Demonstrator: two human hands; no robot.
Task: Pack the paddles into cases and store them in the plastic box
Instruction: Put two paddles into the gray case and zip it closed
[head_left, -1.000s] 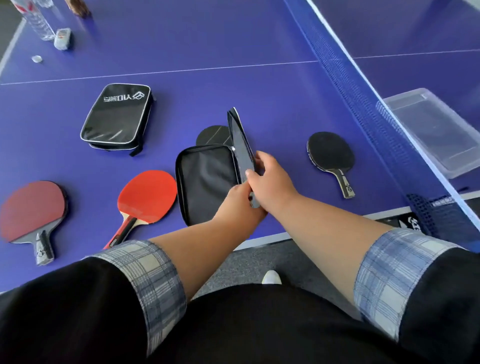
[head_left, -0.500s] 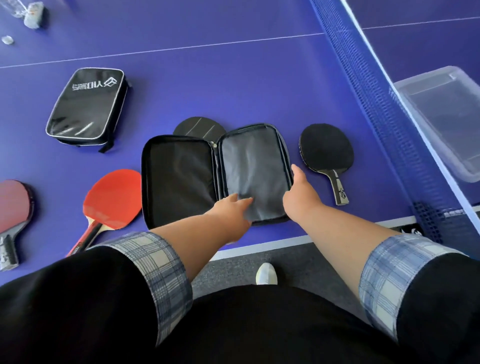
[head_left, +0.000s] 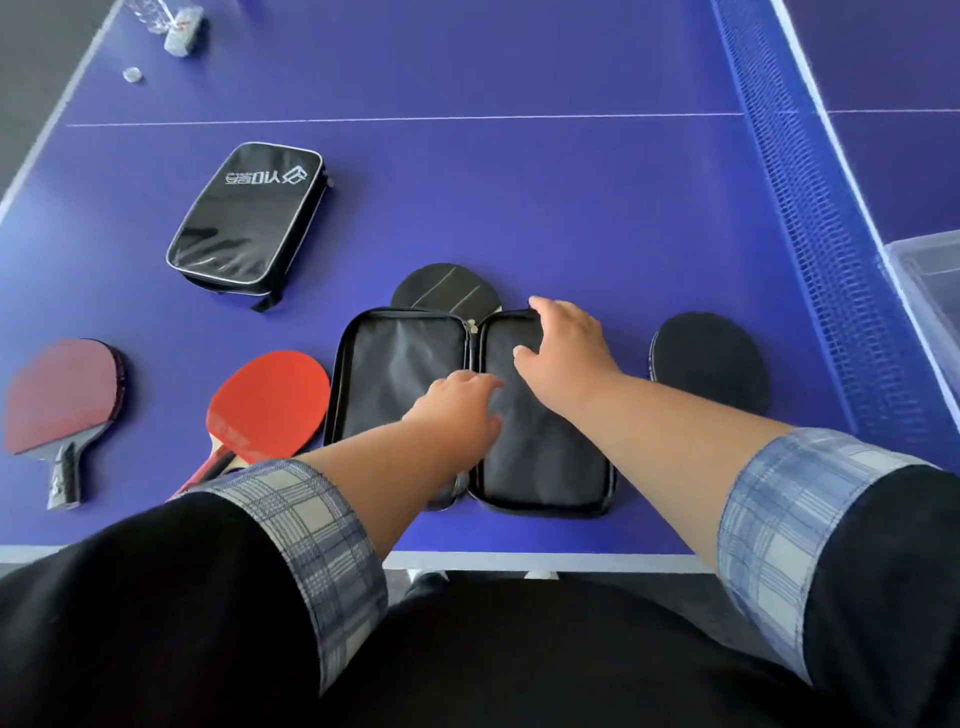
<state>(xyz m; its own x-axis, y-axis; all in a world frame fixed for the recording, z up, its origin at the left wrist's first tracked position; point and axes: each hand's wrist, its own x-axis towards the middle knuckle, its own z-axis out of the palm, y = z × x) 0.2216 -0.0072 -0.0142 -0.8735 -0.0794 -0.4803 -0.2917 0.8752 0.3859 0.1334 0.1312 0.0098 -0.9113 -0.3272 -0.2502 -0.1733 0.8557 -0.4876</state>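
Observation:
A black paddle case (head_left: 400, 374) lies opened flat near the table's front edge, with nothing inside. My left hand (head_left: 457, 405) rests palm down across its middle hinge. My right hand (head_left: 563, 348) hovers with spread fingers over the right half, holding nothing. A black paddle (head_left: 444, 288) pokes out from behind the case. Another black paddle (head_left: 711, 364) lies just right of it. A bright red paddle (head_left: 270, 400) sits left of the case, and a dark red paddle (head_left: 62, 395) lies further left. A second, zipped case (head_left: 249, 218) lies behind them. The clear plastic box (head_left: 930, 291) stands beyond the net.
The blue net (head_left: 810, 208) runs along the right, between the paddles and the box. A bottle and small items (head_left: 176, 31) stand at the far left corner. The table's white front edge (head_left: 519, 561) is close to my body.
The case went from half-raised to lying fully open and flat. My right hand let go of the lid and moved up over the right half; my left hand slid onto the hinge.

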